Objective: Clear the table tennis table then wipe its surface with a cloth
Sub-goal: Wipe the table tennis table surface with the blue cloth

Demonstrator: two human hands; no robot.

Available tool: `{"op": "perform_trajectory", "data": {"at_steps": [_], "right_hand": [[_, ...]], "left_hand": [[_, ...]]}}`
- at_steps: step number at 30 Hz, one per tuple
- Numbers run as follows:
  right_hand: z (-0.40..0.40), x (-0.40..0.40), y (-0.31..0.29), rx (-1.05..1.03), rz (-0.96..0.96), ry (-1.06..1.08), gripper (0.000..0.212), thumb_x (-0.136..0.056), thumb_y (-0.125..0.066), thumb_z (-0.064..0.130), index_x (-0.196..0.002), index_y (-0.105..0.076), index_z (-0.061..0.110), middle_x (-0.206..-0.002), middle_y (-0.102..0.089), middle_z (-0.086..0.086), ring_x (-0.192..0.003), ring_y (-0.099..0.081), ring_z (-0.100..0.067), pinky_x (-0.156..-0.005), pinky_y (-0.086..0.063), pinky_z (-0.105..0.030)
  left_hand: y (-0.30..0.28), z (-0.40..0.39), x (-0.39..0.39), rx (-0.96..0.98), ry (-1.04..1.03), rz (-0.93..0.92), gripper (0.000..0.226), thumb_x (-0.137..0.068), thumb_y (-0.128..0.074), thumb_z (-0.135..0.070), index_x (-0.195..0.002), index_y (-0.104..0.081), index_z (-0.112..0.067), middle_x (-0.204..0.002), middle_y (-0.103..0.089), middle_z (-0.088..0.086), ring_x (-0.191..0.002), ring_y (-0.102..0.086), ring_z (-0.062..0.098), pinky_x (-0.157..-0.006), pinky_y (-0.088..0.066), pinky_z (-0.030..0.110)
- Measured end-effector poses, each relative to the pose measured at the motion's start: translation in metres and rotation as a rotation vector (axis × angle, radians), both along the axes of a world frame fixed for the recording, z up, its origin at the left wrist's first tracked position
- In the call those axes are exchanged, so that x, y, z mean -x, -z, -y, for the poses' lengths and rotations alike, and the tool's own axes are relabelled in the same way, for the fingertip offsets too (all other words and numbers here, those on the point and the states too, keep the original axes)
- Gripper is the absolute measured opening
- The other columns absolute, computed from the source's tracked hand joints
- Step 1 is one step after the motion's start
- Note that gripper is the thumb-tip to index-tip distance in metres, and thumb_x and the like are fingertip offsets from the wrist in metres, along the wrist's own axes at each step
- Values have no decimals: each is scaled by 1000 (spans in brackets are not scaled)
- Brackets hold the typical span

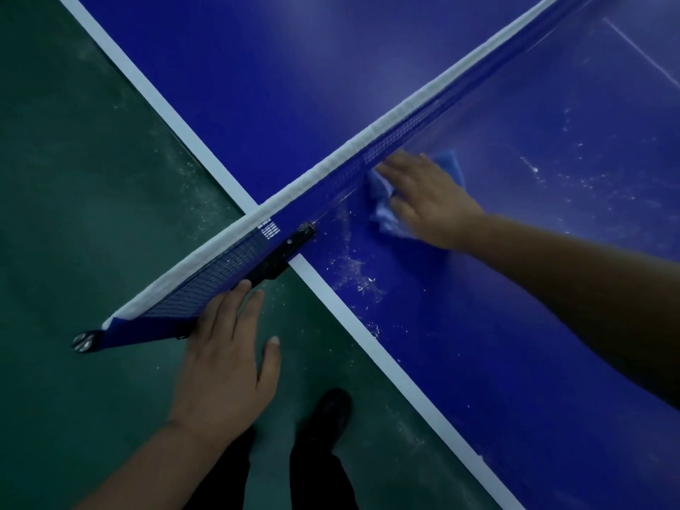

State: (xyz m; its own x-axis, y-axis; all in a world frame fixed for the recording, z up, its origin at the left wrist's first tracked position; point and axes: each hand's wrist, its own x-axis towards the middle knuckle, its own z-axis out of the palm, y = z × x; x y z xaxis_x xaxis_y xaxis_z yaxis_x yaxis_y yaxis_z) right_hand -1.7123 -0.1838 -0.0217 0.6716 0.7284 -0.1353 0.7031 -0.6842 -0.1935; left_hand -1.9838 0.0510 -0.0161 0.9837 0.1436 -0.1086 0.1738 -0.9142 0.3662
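The blue table tennis table (496,344) fills the right and top, with a white edge line. A blue cloth (450,165) lies crumpled on its surface just beside the net (386,141). My right hand (427,200) presses flat on the cloth, fingers spread toward the net. White dust specks cover the near half of the table (357,270). My left hand (228,358) hangs off the table's side, fingers apart, its fingertips touching the end of the net near the black net clamp (279,255).
The net runs diagonally from the lower left to the upper right and overhangs the table side. Its metal post end (84,342) sticks out over the green floor (73,178). My dark shoe (331,410) and trouser legs stand below.
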Motion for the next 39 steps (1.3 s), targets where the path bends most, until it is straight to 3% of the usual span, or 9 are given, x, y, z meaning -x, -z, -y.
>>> {"op": "perform_trajectory", "data": {"at_steps": [3, 8, 13, 19, 24, 28, 32, 36, 39], "right_hand": [[-29, 11, -1, -27, -20, 21, 49, -91, -33, 31, -125, -57, 4, -125, -57, -16, -120, -50, -35, -111, -28, -49], [-18, 46, 4, 4, -31, -240, 57, -97, -29, 35, -145, -47, 11, -153, -43, -8, -145, -30, -34, -121, -19, -49], [-43, 34, 2, -18, 11, -96, 58, -100, -25, 49, -128, -57, 11, -123, -61, -8, -120, -45, -36, -107, -33, -49], [-3, 85, 11, -32, -26, -327, 62, -101, -30, 53, -150, -42, 16, -159, -35, -1, -145, -30, -29, -118, -24, -47], [-36, 95, 11, -95, -25, 115, 63, -101, -26, 54, -151, -39, 18, -158, -36, 0, -144, -30, -29, -116, -26, -52], [-30, 127, 19, -107, 8, -108, 57, -103, -30, 50, -149, -41, 18, -156, -39, 0, -141, -33, -27, -116, -25, -46], [-33, 124, 17, -135, 11, 73, 54, -103, -32, 48, -148, -45, 20, -154, -42, 3, -140, -34, -25, -115, -27, -46], [-41, 136, 20, -127, 12, -102, 53, -104, -32, 47, -147, -45, 20, -155, -41, 3, -139, -35, -26, -115, -25, -44], [-44, 126, 19, -188, 23, 35, 51, -103, -34, 45, -144, -49, 18, -152, -45, 1, -137, -37, -28, -114, -29, -46]], "left_hand": [[-1, 1, 0, -4, -1, -15, 61, -90, -40, -34, -134, -53, 5, -143, -48, 23, -125, -47, 43, -104, -42, 56], [-5, 3, 1, 13, -31, -38, 62, -90, -38, -35, -136, -52, 5, -144, -48, 22, -127, -46, 43, -104, -41, 56], [-6, 4, 1, 8, -37, -38, 63, -90, -37, -36, -136, -52, 4, -144, -48, 21, -128, -45, 42, -104, -40, 55], [-7, 3, 2, 41, -34, -38, 65, -91, -36, -39, -139, -50, 3, -147, -46, 20, -131, -41, 39, -109, -35, 52], [-4, -1, 5, 54, -15, -50, 67, -93, -34, -43, -141, -48, 2, -149, -44, 18, -134, -40, 38, -112, -34, 53], [-4, 0, 3, 46, -16, -55, 68, -94, -34, -45, -142, -48, 1, -150, -44, 18, -135, -40, 37, -113, -32, 50], [-3, -2, 4, 54, -20, -60, 68, -94, -32, -46, -143, -46, -1, -151, -43, 16, -137, -37, 35, -114, -29, 47], [-3, -2, 4, 62, -5, -35, 67, -94, -34, -44, -141, -49, 2, -148, -46, 18, -133, -41, 37, -111, -33, 49], [-2, -4, 4, 71, -6, -56, 68, -94, -31, -46, -143, -46, 0, -150, -43, 16, -136, -38, 36, -115, -31, 50]]}}
